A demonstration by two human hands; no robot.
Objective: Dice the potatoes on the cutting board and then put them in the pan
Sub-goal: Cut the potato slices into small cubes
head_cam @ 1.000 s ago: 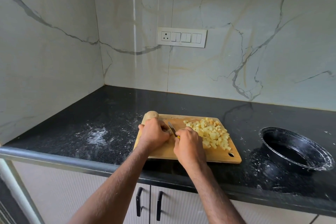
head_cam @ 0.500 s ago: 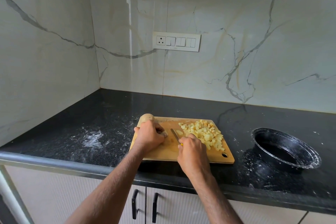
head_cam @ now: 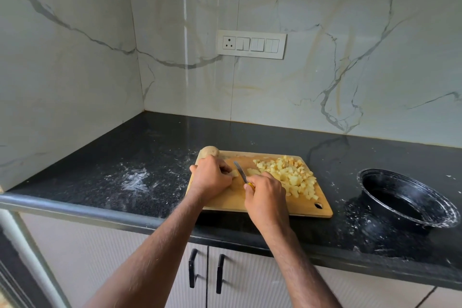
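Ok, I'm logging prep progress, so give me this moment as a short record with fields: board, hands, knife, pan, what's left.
board: wooden board on the black counter
left hand: left hand holds a potato piece on the board
right hand: right hand grips the knife, blade beside the piece
dice: heap of dice on the board's right half
whole potato: one uncut potato at the board's far left corner
pan: black pan right of the board, no potato visible inside
left to do: finish dicing, move the dice to the pan
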